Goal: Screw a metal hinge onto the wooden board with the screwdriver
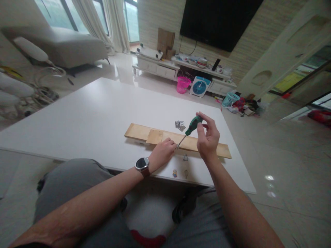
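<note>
Gripping green screwdriver [193,125] by handle, right hand [209,137] closed round it, shaft slanting down-left to small metal piece [177,146] at wooden board's [139,131] near edge. Left hand [163,150] sat nearer tip, fingertips bunched at metal piece; couldn't tell if pinched. Board lay ahead of me, long axis left-right, roughly parallel to table's [103,106] near edge.
</note>
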A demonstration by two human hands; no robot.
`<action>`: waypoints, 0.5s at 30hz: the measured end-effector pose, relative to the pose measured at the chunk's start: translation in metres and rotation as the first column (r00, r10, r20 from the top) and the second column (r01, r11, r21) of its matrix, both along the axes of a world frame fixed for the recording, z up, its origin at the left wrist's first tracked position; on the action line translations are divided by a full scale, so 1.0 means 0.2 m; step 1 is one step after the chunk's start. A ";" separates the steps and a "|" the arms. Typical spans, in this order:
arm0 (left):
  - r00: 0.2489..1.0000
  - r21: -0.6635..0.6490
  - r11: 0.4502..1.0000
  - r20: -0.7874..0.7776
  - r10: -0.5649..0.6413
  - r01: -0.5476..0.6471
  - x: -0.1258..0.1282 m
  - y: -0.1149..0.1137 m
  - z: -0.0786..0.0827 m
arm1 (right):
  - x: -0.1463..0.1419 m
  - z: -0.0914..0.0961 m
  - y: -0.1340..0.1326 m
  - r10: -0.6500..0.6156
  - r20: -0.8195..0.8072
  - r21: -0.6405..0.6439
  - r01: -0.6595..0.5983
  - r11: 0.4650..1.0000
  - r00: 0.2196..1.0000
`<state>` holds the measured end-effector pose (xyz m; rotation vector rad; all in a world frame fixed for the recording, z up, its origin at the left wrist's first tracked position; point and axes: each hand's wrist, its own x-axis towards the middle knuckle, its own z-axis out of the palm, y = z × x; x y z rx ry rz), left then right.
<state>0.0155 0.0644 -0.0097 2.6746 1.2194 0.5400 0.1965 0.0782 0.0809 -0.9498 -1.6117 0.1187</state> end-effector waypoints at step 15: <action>1.000 0.003 1.000 0.012 -0.005 0.005 0.00 0.00 0.00 | 0.00 0.00 0.00 -0.054 0.025 0.024 0.053 0.998 0.998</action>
